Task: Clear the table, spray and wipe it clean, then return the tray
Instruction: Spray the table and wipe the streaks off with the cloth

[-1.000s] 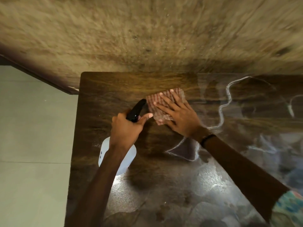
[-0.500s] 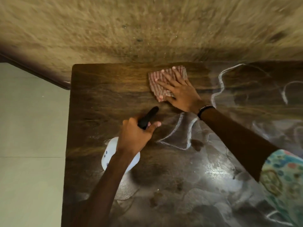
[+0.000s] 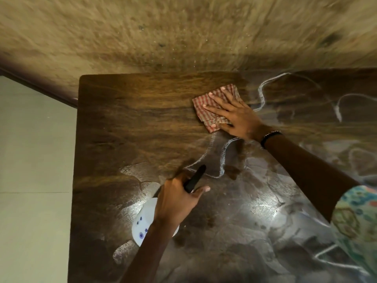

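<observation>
A dark wooden table (image 3: 130,123) fills the view, with white foamy streaks and wet patches across its right and near parts. My right hand (image 3: 234,113) lies flat, fingers spread, pressing a folded red-checked cloth (image 3: 206,103) against the tabletop near the far edge. My left hand (image 3: 175,201) grips a white spray bottle (image 3: 143,221) by its black trigger head (image 3: 194,177), nozzle pointing toward the far right. The bottle's body shows below my wrist, partly hidden by my forearm. No tray is in view.
A rough tan wall (image 3: 183,33) runs right behind the table's far edge. Pale floor tiles (image 3: 34,180) lie left of the table's left edge. A dark skirting strip (image 3: 40,86) slants along the wall base at left.
My right hand slid the cloth from near the bottle toward the far edge, then a little to the right. My left hand and the bottle shifted toward me and right.
</observation>
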The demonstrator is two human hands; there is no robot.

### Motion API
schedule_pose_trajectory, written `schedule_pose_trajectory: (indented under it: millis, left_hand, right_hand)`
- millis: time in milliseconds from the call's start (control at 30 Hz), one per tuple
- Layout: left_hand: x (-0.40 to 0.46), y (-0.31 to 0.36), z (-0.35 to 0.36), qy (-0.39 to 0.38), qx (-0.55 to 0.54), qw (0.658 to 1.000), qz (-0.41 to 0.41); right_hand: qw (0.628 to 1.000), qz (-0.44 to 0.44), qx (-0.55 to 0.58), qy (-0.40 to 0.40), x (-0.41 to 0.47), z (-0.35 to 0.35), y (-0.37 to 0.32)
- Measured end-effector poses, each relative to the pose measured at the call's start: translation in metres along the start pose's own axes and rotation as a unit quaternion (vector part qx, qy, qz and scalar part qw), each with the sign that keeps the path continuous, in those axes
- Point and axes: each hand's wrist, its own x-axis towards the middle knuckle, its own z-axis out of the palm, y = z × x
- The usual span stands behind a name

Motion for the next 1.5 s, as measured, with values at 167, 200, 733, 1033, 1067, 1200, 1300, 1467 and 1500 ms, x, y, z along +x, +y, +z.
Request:
schedule_pose_trajectory:
  millis: [167, 200, 733, 1033, 1067, 1200, 1300, 1467, 1500]
  left_hand:
    - [-0.011, -0.006, -0.004, 0.033, -0.001, 0.998, -0.058]
    - [-0.013, -0.008, -0.004, 0.04, -0.005, 0.997, -0.065]
    - [-0.024, -0.022, -0.021, 0.088, -0.084, 0.992, -0.044]
    - [-0.038, -0.037, -0.027, 0.099, -0.113, 0.987, -0.05]
    - [-0.04, -0.039, -0.027, 0.102, -0.11, 0.988, -0.048]
    - [-0.047, -0.044, -0.028, 0.104, -0.096, 0.989, -0.038]
    - [-0.053, -0.049, -0.029, 0.099, -0.11, 0.988, -0.048]
    - [-0.067, -0.06, -0.029, 0.099, -0.123, 0.986, -0.049]
    - [-0.07, -0.062, -0.028, 0.101, -0.118, 0.987, -0.044]
  right_hand:
    - [1.0, 0.011, 0.001, -0.007, 0.0, 0.001, -0.003]
    - [1.0, 0.017, 0.001, -0.005, 0.0, 0.002, -0.005]
    - [0.998, -0.049, -0.038, -0.004, -0.099, 0.039, -0.074]
    - [0.989, 0.145, 0.006, 0.028, -0.026, 0.031, -0.092]
    - [0.993, 0.12, -0.004, 0.022, -0.022, 0.037, -0.107]
    - [0.999, -0.004, -0.038, 0.007, -0.057, 0.054, -0.134]
    - [0.999, -0.022, -0.046, -0.001, -0.104, 0.054, -0.111]
    - [0.994, 0.111, -0.008, 0.003, -0.111, 0.038, -0.073]
    - [0.989, 0.149, 0.007, 0.022, -0.099, 0.036, -0.079]
